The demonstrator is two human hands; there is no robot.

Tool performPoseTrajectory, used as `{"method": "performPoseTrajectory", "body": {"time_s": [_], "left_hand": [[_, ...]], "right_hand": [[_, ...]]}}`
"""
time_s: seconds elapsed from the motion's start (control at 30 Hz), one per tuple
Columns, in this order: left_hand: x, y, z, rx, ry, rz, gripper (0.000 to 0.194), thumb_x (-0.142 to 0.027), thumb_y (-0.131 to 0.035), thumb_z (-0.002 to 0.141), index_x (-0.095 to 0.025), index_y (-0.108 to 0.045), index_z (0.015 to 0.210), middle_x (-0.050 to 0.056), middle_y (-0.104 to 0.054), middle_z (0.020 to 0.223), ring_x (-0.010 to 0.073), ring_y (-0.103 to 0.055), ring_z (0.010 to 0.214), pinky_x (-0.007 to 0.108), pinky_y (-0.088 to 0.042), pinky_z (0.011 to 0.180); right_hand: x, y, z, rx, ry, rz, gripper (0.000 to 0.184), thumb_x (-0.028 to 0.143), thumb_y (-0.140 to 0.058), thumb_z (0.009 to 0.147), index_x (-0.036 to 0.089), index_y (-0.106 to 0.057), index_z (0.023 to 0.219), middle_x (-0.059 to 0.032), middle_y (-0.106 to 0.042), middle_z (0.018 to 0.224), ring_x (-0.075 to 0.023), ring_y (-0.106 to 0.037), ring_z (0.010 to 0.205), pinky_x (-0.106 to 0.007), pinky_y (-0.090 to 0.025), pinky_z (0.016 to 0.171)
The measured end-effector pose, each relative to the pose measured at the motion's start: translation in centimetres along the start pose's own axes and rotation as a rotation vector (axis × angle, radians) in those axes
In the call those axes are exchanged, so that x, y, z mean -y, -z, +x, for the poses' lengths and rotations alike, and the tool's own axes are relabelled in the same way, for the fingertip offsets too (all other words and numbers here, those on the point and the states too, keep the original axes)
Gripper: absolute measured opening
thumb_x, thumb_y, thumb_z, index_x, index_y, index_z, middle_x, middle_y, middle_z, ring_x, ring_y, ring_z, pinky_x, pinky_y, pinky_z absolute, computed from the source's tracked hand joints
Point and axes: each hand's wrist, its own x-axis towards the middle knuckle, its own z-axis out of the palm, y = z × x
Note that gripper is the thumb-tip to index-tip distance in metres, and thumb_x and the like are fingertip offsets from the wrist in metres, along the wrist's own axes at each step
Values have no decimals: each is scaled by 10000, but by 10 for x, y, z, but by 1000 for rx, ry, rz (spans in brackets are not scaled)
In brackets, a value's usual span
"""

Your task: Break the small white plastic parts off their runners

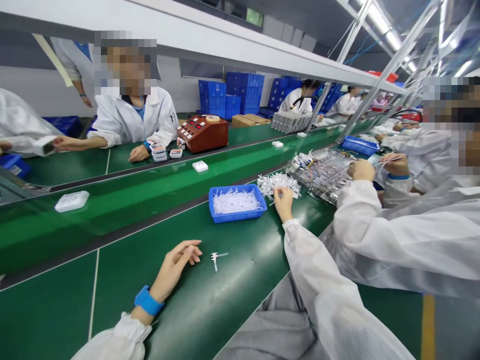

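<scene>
Head view. Left hand (pixel 183 254) over the near table (pixel 176 305), palm half turned, fingers loosely extended and slightly curled, holding nothing visible; blue band (pixel 149 301) round the wrist. Just right of its fingertips, small white parts with pale strips (pixel 215 257) lie on the table, apart from the hand.

Right hand (pixel 284 201) reaches farther out, thumb and fingers drawn together at the near edge of a loose pile of white strips (pixel 278 182). Cannot tell whether a strip is pinched. Blue tray (pixel 240 216) sits left of this hand, filled with similar white pieces (pixel 235 201); the pile lies just beside its right end. Right of the pile: clear plastic bags (pixel 326 172) with wires among them.

Beyond the tray, a green belt (pixel 150 192) crosses left to right, carrying white cases, including 1 at left (pixel 72 201) and 1 near the middle (pixel 200 166). Far side: red-brown box (pixel 204 135) with a tape roll (pixel 212 118) on top; small white units (pixel 159 153) to its left, beside a seated person in a white coat (pixel 131 120). At right, a co-worker's 2 hands (pixel 363 170) are raised near the bags.
</scene>
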Motion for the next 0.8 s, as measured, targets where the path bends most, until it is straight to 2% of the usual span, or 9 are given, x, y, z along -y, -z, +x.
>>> {"method": "performPoseTrajectory", "body": {"time_s": [0.07,0.17,0.3,0.43,0.53,0.63,0.7,0.8], "left_hand": [[0,-1,0,17,3,82,336,-434,-453,908,-177,-609,1057,65,-647,873,179,-605,775,296,-493,692],[2,-6,0,74,-44,297,310,-429,-493,887,-217,-607,1082,77,-643,1037,210,-614,904,333,-508,792],[10,-11,-1,178,-247,601,336,-405,-539,866,-297,-574,1182,52,-591,1210,238,-565,1090,382,-474,940],[18,-14,3,231,-395,772,346,-402,-559,853,-327,-570,1190,31,-606,1203,240,-575,1092,382,-503,922],[18,-18,5,217,-428,813,325,-414,-557,854,-311,-579,1161,39,-624,1156,239,-593,1047,376,-525,872],[15,-25,5,200,-429,811,290,-425,-555,855,-286,-588,1108,47,-634,1097,239,-594,1013,377,-520,850],[15,-28,6,189,-414,803,263,-428,-553,857,-270,-591,1063,48,-636,1058,239,-590,992,379,-511,838],[17,-30,9,177,-392,782,233,-430,-548,861,-250,-585,1005,47,-633,1014,236,-581,963,378,-495,826]], "right_hand": [[0,-1,-1,-7,-3,-42,260,423,-522,846,166,-559,828,-76,-535,825,-233,-461,884,-409,-363,884],[9,4,-4,-63,-6,-87,282,414,-509,858,148,-537,948,-92,-519,894,-237,-451,922,-424,-357,897],[30,15,-13,-147,27,-25,219,310,-345,933,152,-481,998,-117,-494,974,-236,-437,986,-425,-339,917],[54,21,-39,-136,200,75,143,227,-320,923,176,-454,936,-94,-489,937,-216,-455,944,-411,-360,878],[76,22,-69,12,374,119,75,244,-417,866,196,-475,860,-62,-527,882,-206,-491,903,-396,-383,849],[102,23,-97,300,650,164,64,256,-475,826,197,-501,828,-55,-557,857,-204,-500,882,-390,-371,830],[121,24,-110,453,782,166,86,262,-472,843,188,-515,836,-56,-577,866,-194,-498,879,-376,-361,819],[146,22,-120,587,909,150,151,292,-449,893,175,-537,856,-50,-604,903,-180,-497,901,-349,-357,806]]}}
